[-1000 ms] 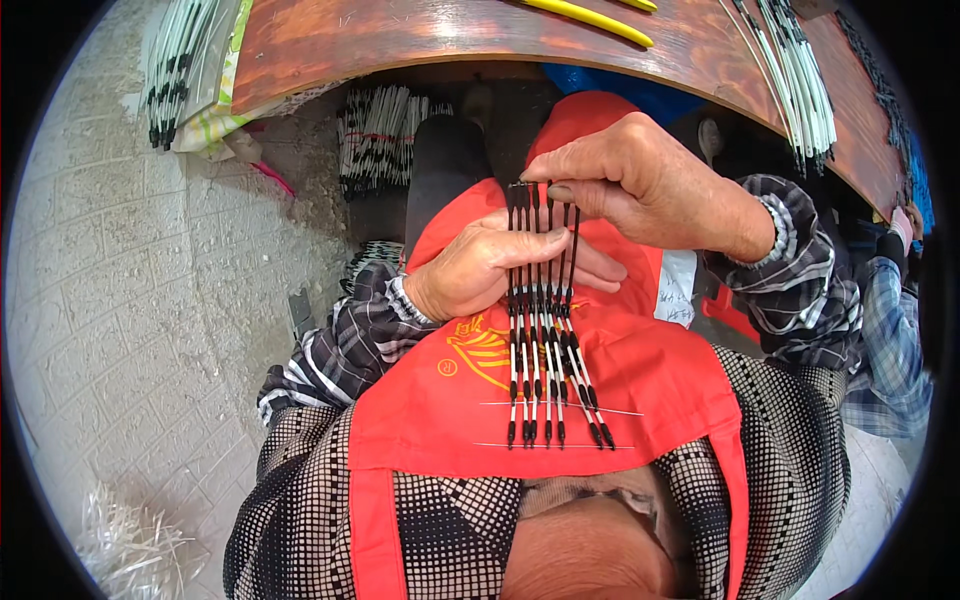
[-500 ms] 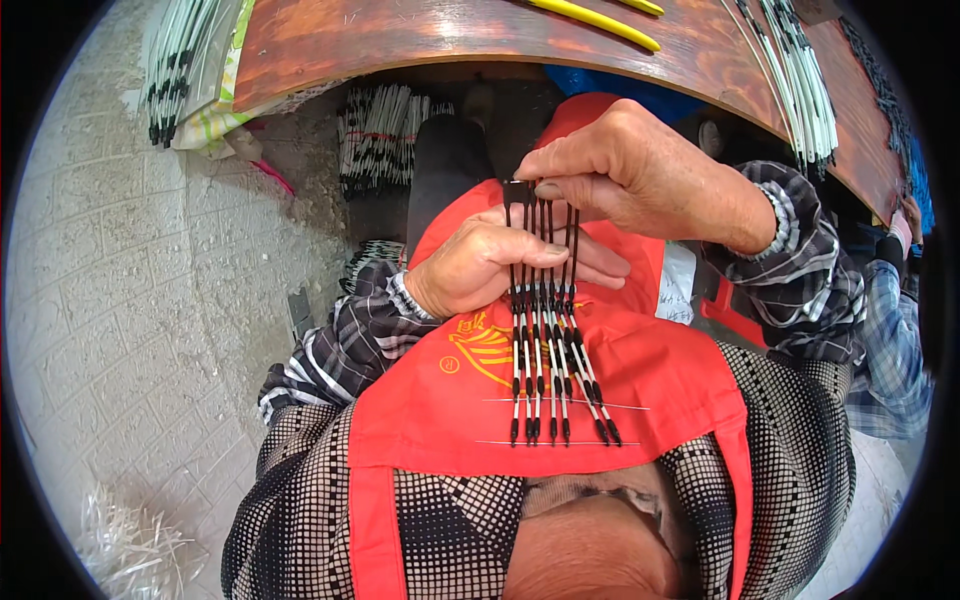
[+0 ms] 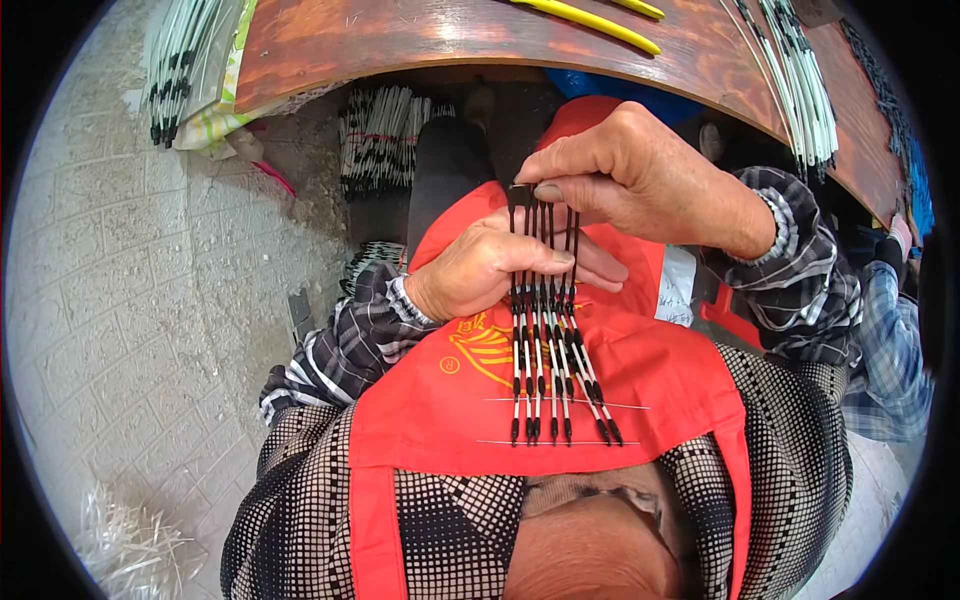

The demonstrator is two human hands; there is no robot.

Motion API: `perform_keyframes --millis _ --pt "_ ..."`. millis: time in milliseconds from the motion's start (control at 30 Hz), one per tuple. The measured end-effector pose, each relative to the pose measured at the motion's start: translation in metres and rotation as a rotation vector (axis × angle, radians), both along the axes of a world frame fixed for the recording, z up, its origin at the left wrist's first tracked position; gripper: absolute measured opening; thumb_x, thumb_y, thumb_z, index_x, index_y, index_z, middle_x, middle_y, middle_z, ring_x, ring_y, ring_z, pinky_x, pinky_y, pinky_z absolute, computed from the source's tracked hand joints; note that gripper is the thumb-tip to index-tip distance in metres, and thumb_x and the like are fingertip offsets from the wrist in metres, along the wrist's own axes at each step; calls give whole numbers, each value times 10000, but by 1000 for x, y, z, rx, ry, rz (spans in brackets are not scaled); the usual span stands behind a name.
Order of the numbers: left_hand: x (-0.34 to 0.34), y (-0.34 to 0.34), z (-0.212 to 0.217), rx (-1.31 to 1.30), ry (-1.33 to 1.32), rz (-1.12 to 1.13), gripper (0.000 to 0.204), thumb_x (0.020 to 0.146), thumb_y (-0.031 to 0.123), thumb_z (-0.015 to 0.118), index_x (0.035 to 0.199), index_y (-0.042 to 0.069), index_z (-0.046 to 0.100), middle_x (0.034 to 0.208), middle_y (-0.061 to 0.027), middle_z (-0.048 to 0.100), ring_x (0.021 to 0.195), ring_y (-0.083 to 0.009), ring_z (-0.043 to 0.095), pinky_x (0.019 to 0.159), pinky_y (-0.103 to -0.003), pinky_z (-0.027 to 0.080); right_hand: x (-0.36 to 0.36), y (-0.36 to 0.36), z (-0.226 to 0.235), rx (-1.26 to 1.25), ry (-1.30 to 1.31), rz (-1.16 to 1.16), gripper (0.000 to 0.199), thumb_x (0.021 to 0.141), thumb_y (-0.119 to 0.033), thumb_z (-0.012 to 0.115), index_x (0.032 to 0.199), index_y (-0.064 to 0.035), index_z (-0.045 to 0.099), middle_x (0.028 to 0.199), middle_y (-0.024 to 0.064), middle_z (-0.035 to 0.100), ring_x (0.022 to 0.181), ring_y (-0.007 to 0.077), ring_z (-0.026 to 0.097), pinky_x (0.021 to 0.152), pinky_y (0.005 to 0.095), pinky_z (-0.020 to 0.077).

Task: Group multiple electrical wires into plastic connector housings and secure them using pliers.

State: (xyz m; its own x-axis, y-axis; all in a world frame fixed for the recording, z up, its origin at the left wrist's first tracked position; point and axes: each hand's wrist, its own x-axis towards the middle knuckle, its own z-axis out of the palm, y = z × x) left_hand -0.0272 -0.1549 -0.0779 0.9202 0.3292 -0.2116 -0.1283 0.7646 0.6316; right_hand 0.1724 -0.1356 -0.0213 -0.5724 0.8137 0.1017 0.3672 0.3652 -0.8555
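Head view: pale brick paving at left, a curved brown wooden tabletop (image 3: pixel 420 40) across the top, with yellow strips (image 3: pixel 590 20) and a sheaf of thin white-and-black sticks (image 3: pixel 800 90) lying on it. More bundled sticks (image 3: pixel 385 135) stacked on the ground beneath the table edge, another bunch in a bag at upper left (image 3: pixel 180 70). Below, a red apron (image 3: pixel 450 400) spread over the lap, checked sleeves at either side.

At centre, a fan of thin black-and-white sticks (image 3: pixel 545 340) held over the apron, long axis running near vertical in the picture, upper ends at the hands, lower ends splaying slightly toward the body. Left hand (image 3: pixel 480 270) behind the fan at mid-length, fingers curled shut against the sticks, thumb side hidden. Right hand (image 3: pixel 640 175) above, thumb and forefinger pinched together on the top ends. Both hands touching the fan; right nearer the tips, left nearer the middle. Two fine wires (image 3: pixel 560 442) crossing the sticks low down, roughly square to their axis.
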Motion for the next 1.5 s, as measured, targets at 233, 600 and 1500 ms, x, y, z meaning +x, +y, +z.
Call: perform_keyframes --millis 233,600,1500 --pt "1 3 3 -94 5 -20 523 895 126 511 1324 -151 401 1212 -368 574 1154 -493 574 1038 -498 434 1 1 -1 -55 -22 22 160 806 -52 660 932 34 712 814 216 682 755 362 681 675 365 554" --pt "2 5 1 -187 -14 -46 559 866 179 538 1286 -177 438 1219 -384 561 1164 -500 563 1054 -525 419 -5 6 6 -3 -76 51 141 795 -53 654 892 36 703 784 225 662 732 378 665 645 385 540" --pt "0 4 -8 -231 -58 -37 568 877 156 530 1344 -134 387 1217 -418 538 1152 -541 550 1059 -543 407 -4 -1 -12 -15 63 -39 138 799 -63 649 882 33 702 745 198 676 660 337 671 612 364 536"
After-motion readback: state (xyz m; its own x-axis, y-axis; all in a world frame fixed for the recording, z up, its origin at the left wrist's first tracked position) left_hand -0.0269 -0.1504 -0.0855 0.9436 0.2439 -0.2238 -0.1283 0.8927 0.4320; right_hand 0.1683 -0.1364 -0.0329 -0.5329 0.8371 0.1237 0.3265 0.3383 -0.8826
